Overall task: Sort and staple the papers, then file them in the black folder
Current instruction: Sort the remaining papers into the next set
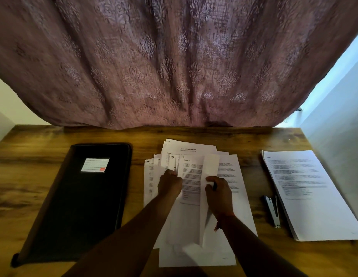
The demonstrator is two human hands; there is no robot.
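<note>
Nearest to me, both forearms reach forward over the wooden counter (254, 136), and on the right wrist I see a red thread bracelet (219, 223). Both hands work in the loose pile of papers (230, 196) at the middle of the counter. The left hand (170, 183) is curled, with its fingers tucked among the upper sheets on the left side of the pile — I cannot tell exactly which sheet it grips. The right hand (219, 193) pinches one sheet (209, 170) between thumb and fingers; this sheet is lifted and bent, so it stands up from the pile. There is something dark between the fingers of this hand, but it is too small for me to say what it is.

The pile is fanned and untidy; a page with the title "Sample Health Report" (188, 149) lies at its far edge.

To the left of the pile, apart from it, the black folder (80, 200) lies closed and flat, with a white label (95, 164) on its cover. To the right of the pile lies a stapler (272, 210), and just beside it a neat stack of printed pages (310, 196) — squared, near the right edge of the counter.

Behind the counter hangs a purple patterned curtain (174, 56), with pale wall on both sides.
</note>
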